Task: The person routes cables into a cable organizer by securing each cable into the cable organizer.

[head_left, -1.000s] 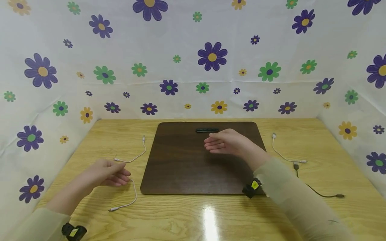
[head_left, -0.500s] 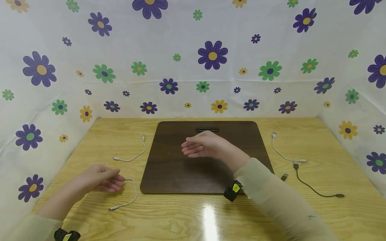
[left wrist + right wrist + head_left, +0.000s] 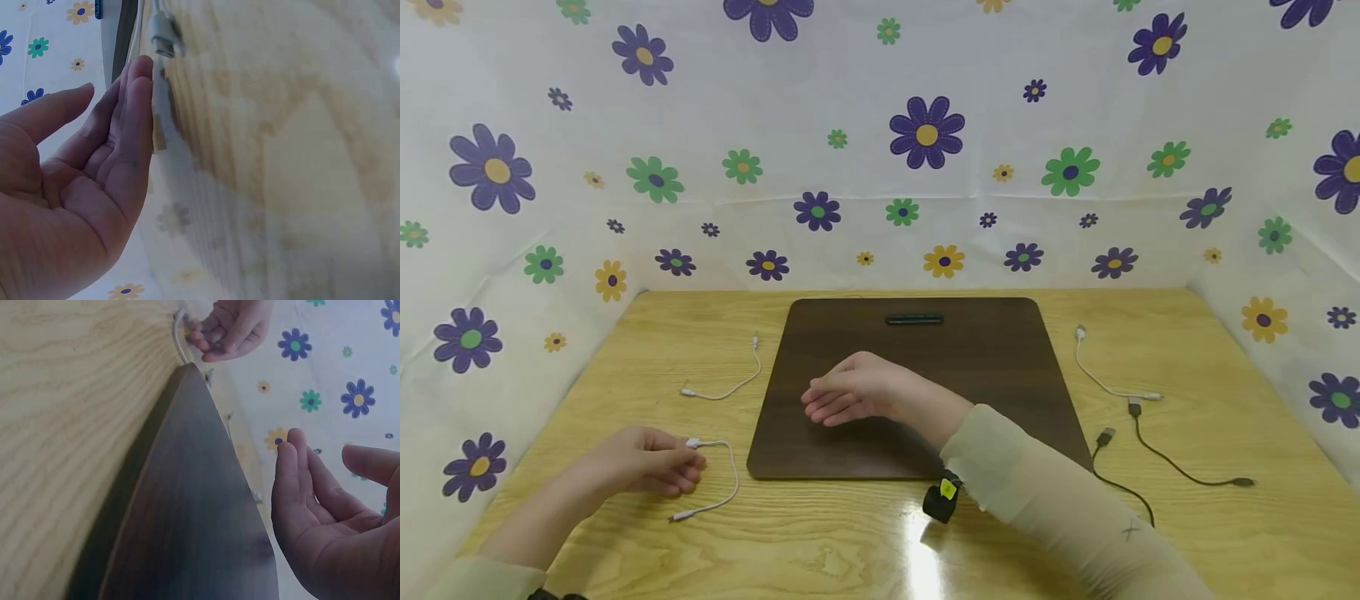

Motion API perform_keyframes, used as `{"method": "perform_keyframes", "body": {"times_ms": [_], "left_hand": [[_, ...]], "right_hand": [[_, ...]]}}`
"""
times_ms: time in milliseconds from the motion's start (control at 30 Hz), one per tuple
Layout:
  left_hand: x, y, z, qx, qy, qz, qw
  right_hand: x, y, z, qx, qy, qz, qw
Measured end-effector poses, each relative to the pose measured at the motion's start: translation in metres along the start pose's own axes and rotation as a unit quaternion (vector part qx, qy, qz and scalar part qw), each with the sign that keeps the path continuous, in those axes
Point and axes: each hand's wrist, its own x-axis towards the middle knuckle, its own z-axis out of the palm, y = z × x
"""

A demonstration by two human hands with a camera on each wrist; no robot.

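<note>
My left hand [image 3: 651, 465] hovers low over the table on the left, thumb apart from the relaxed fingers, holding nothing. Beside its fingertips lies a short white charging cable [image 3: 730, 479], its upper plug right at the fingers in the head view. The left wrist view shows a white plug [image 3: 162, 36] just past the fingertips. Over the left part of a dark brown board [image 3: 985, 383] is my right hand [image 3: 861, 390], palm turned inward, fingers loosely extended with nothing in them. In the right wrist view its fingers [image 3: 294, 487] stand apart from the thumb.
Another white cable [image 3: 730, 392] lies left of the board. To the right are a white cable [image 3: 1097, 379] and two black cables, one [image 3: 1172, 462] farther right and one [image 3: 1123, 486] partly behind the right sleeve. A small black bar [image 3: 914, 319] sits at the board's back edge.
My right hand has moved left and nearer across the board, uncovering a black cable by the sleeve. My left hand has shifted slightly left and down, so the white cable's upper plug now shows.
</note>
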Motion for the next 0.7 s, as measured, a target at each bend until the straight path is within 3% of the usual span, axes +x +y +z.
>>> {"method": "perform_keyframes", "body": {"times_ms": [367, 700], "left_hand": [[-0.008, -0.001, 0.01, 0.035, 0.018, -0.013, 0.9991], [-0.01, -0.005, 0.022, 0.073, 0.045, 0.012, 0.9962]], "right_hand": [[0.014, 0.012, 0.028, -0.059, -0.028, -0.015, 0.9977], [0.03, 0.015, 0.059, -0.12, -0.011, -0.041, 0.9918]]}}
